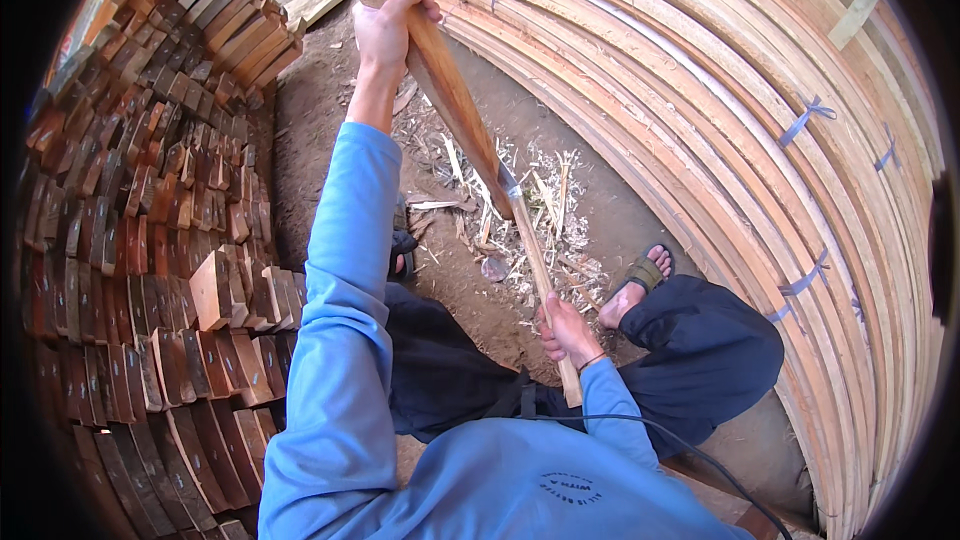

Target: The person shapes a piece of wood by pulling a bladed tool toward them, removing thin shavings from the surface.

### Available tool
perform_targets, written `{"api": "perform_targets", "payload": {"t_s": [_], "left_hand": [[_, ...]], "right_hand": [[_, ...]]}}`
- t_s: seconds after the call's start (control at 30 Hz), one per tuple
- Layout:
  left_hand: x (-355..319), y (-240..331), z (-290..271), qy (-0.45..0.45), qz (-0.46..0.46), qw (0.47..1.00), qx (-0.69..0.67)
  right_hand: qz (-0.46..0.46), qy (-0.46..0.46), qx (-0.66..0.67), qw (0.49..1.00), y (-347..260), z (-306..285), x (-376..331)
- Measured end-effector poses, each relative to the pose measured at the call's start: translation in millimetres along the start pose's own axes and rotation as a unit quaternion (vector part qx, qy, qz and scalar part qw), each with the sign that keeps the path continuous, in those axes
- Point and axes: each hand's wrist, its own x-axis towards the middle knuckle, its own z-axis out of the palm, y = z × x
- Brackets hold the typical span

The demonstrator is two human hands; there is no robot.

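My left hand (383,28) is closed around the far upper end of a wooden board (452,90), which slants down and to the right over the ground. In my right hand (570,330) is the pale wooden handle (532,250) of a hand tool, gripped near its lower end. A small metal head (510,183) on this tool lies against the board's lower end. Whether it is a hatchet or an adze I cannot tell, since little of the head shows. Wood chips (560,195) and splinters are scattered on the ground beneath and around the board's lower end.
A tall stack of short cut boards (150,210) rises on the left. Long planks (700,90), bundled with bluish ties (805,122), run along the right. My sandalled foot (640,280) stands beside the chips. A dark cable (690,440) crosses near my waist.
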Motion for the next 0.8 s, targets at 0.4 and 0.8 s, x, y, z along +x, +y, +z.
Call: {"api": "perform_targets", "payload": {"t_s": [0.4, 0.8], "left_hand": [[-8, -5, -53, 0.055, 0.013, 0.994, -0.098], [-2, -1, -72, 0.036, 0.010, 0.996, -0.076]], "right_hand": [[0.000, 0.024, -0.059, 0.998, -22, 21, 5], [-0.004, -0.010, -0.046, 0.999, -28, 32, 19]]}}
